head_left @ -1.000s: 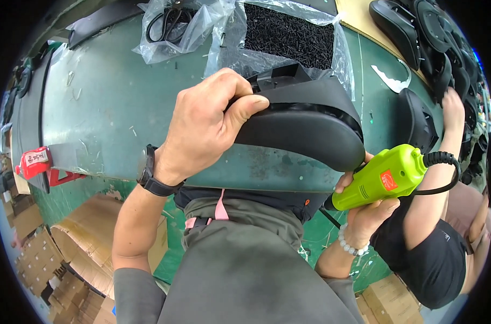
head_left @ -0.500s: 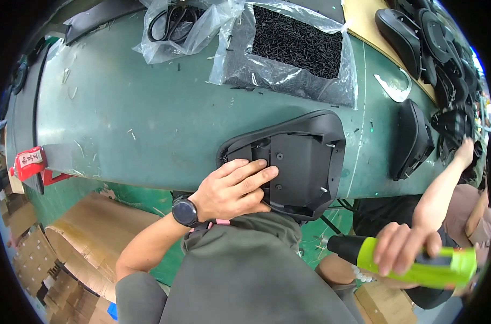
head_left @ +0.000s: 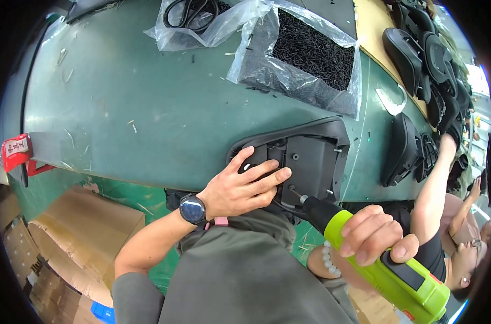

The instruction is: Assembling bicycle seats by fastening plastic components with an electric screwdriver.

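A black padded shell (head_left: 315, 162), cushion side down with its recessed back and metal studs upward, lies at the near table edge. My left hand (head_left: 248, 186) rests on its left part, fingers spread. My right hand (head_left: 372, 237) is closed around a green and black electric screwdriver (head_left: 359, 245). The bit slants up-left to the lower of two round screw points (head_left: 292, 188) in the shell's recess; whether it is seated there I cannot tell.
An opened clear bag of black screws (head_left: 313, 51) lies at the back, beside a bag with a black cord (head_left: 194, 21). More black shells (head_left: 402, 151) are at right. A co-worker's arm (head_left: 437, 183) reaches toward them. A red tool (head_left: 16, 151) sits at left.
My right hand has brought the electric screwdriver left and up, onto the shell. My left fingers have spread wider. The view has shifted slightly. At right, the co-worker's arm has moved.
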### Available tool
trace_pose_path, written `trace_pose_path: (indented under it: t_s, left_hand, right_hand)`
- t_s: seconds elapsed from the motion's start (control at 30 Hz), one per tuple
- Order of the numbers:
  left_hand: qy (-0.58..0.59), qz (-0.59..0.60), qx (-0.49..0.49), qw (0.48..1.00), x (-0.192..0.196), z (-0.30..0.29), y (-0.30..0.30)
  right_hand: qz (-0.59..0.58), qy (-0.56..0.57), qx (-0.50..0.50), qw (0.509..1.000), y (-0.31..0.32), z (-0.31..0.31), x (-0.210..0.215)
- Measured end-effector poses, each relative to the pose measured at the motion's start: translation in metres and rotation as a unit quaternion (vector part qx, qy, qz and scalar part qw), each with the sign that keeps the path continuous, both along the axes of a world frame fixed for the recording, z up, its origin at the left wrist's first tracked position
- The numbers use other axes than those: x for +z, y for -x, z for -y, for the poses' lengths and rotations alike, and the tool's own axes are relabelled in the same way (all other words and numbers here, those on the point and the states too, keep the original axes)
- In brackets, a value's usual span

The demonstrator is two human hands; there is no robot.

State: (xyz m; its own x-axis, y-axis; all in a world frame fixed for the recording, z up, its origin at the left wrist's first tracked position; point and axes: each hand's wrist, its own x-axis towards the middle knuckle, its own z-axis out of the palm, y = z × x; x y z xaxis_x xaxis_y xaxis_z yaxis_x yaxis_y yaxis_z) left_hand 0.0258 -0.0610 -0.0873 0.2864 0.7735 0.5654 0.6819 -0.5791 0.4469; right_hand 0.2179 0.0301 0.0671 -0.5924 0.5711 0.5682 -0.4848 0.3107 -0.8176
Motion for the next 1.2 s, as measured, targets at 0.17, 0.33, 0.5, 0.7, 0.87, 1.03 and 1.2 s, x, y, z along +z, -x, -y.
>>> trace_pose_path:
  t_s: [0.17, 0.33, 0.5, 0.7, 0.87, 1.03, 1.2]
  left_hand:
    - [-0.002, 0.008, 0.007, 1.000, -0.002, 0.003, 0.001]
    - [0.020, 0.030, -0.006, 0.999, -0.002, 0.001, -0.001]
    - [0.016, 0.033, -0.001, 0.999, -0.004, 0.002, -0.003]
    - [0.005, 0.021, 0.002, 1.000, -0.003, 0.002, 0.001]
    - [0.015, 0.043, -0.004, 0.999, -0.002, 0.003, -0.001]
    - [0.032, 0.024, -0.021, 0.999, 0.004, 0.005, 0.008]
    - [0.017, 0.108, 0.001, 0.994, 0.006, 0.009, 0.016]
  right_hand:
    - [0.006, -0.008, -0.050, 0.999, 0.010, 0.008, 0.000]
    - [0.040, 0.049, -0.145, 0.987, 0.020, 0.015, 0.008]
    - [0.049, 0.022, -0.137, 0.989, 0.020, 0.013, 0.007]
    - [0.056, -0.007, 0.045, 0.997, 0.012, -0.005, 0.005]
    - [0.090, -0.046, 0.066, 0.993, 0.032, -0.002, 0.014]
    - [0.086, -0.008, 0.045, 0.995, 0.027, -0.001, 0.016]
    - [0.078, -0.028, 0.026, 0.996, 0.026, -0.004, 0.019]
